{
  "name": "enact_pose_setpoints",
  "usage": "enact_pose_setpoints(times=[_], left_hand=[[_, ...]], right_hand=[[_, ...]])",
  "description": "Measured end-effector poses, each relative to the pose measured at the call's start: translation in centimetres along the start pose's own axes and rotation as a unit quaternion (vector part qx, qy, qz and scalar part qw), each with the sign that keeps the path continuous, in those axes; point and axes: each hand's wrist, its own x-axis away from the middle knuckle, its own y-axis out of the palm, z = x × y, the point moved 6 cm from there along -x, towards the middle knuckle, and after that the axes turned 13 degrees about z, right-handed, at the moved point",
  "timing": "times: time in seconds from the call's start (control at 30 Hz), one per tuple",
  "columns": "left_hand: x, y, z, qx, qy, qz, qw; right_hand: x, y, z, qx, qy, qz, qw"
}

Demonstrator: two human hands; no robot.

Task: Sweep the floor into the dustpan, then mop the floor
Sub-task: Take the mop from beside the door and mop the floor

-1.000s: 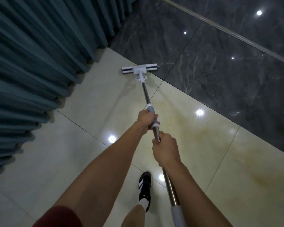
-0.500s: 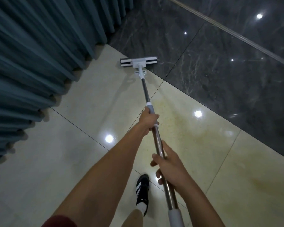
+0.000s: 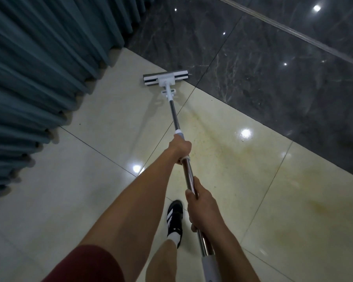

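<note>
Mop head (image 3: pixel 165 77) rests on cream floor (image 3: pixel 90 190) at upper centre. Our left hand (image 3: pixel 180 147) and right hand (image 3: pixel 202 206) wrap its pole (image 3: pixel 174 113), likely stiff, light; we'd grip mid-shaft.

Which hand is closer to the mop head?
Left. The left hand grips the pole nearer the mop head; the right hand holds it farther back, toward the person.
</note>
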Motion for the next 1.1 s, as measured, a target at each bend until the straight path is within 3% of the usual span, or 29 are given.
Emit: enact_pose_setpoints(times=[0.13, 0.5, 0.63, 0.87, 1.0, 1.1], left_hand=[[5.1, 3.0, -2.2, -0.041, 0.025, -0.004, 0.999], [24.8, 16.5, -15.1, -0.027, -0.029, -0.039, 0.998], [31.4, 19.3, -17.8, -0.03, -0.023, -0.046, 0.998], [36.5, 20.1, -20.9, 0.029, -0.036, -0.006, 0.999], [34.1, 19.5, -20.8, 0.068, -0.046, 0.01, 0.997], [31.1, 18.4, -19.6, 0.078, -0.009, 0.015, 0.997]], right_hand=[[3.3, -1.5, 5.4, -0.01, -0.005, -0.006, 1.0], [17.6, -6.4, 27.3, -0.031, 0.007, -0.058, 0.998], [22.5, -8.4, 32.4, -0.026, 0.0, -0.056, 0.998], [27.3, -9.3, 34.4, -0.003, -0.003, -0.04, 0.999], [25.8, -8.6, 33.2, 0.008, 0.014, -0.018, 1.0], [23.3, -7.5, 31.1, 0.023, 0.002, 0.0, 1.0]])
